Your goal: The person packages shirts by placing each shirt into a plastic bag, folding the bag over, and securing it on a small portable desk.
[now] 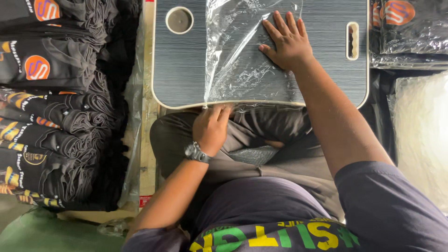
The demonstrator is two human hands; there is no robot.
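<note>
Dark shirt [280, 210] w/ yellow-green lettering fills the bottom, closest to the lens, grey trousers [261, 135] just past it, legs folded under the near edge of the table [182, 70] – a small lap table, dark striped top w/ pale rim. Left hand [212, 126], w/ a black wristwatch [196, 152] on the wrist, sits at that near edge, fingers curled & pinched on the lower edge of a clear plastic bag [238, 60]. Right hand [287, 42] lies further out & to the right, well apart from the left, palm down, fingers spread flat on the bag, pressing it to the table; not gripping anything. Bag lies across the table mid-top, btwn the two hands, wrinkled, its left edge running from the left hand up toward the far side. Beyond the left hand & further left, a round cup recess [179, 20] in the table corner. Right of the right hand, a narrow slot [353, 41] cut in the top. Far left of the left hand: stacks of folded black shirts [51, 116] w/ orange round prints. Right of the right hand: more shirts in clear bags [406, 28], piled beside the table, & a pale plastic-covered bundle [420, 130] nearer the right elbow.
</note>
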